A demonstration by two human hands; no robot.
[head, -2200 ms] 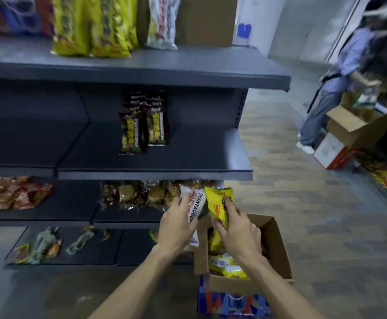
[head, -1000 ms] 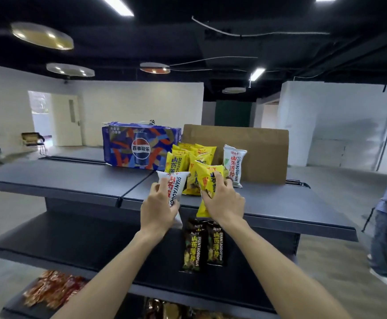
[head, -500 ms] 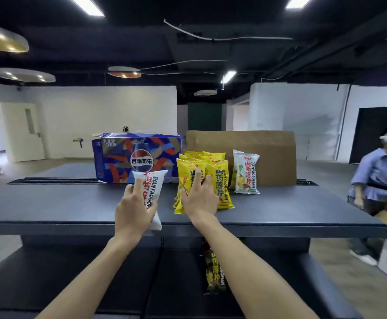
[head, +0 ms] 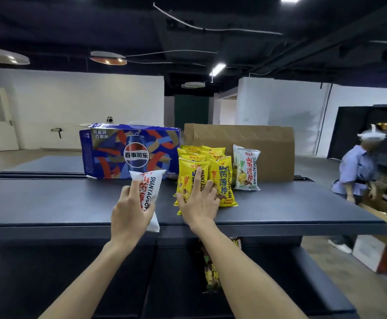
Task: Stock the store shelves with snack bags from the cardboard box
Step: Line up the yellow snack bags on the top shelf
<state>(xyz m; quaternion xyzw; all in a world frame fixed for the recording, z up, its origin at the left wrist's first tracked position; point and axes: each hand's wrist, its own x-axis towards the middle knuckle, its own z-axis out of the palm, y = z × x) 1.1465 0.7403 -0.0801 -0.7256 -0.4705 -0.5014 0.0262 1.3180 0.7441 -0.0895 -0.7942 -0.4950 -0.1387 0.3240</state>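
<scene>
Shelving fills most of my view: the dark top shelf [head: 72,203] runs wide in front of me, with lower shelves beneath where a dark snack bag [head: 211,272] stands just under my right forearm. At the back of the top shelf sit a blue soda carton [head: 130,153] and, to its right, a plain cardboard panel [head: 257,143]. In front of those stands the row of yellow snack bags [head: 222,178], with a white-and-green bag [head: 246,168] just beside it on the right. My right hand [head: 199,201] lies flat against the front yellow bag, fingers straight and spread, pressing rather than gripping, so I judge I am squaring that bag into its row. My left hand [head: 130,210] has fingers and thumb curled round a white snack bag [head: 150,192], held upright above the shelf's front edge, left of the yellow row. The step in hand is placing. Next, I think, the white bag needs setting upright on the bare shelf beside the yellow ones, label forward, eased down so it does not topple. The cardboard box I am stocking from is out of view.
</scene>
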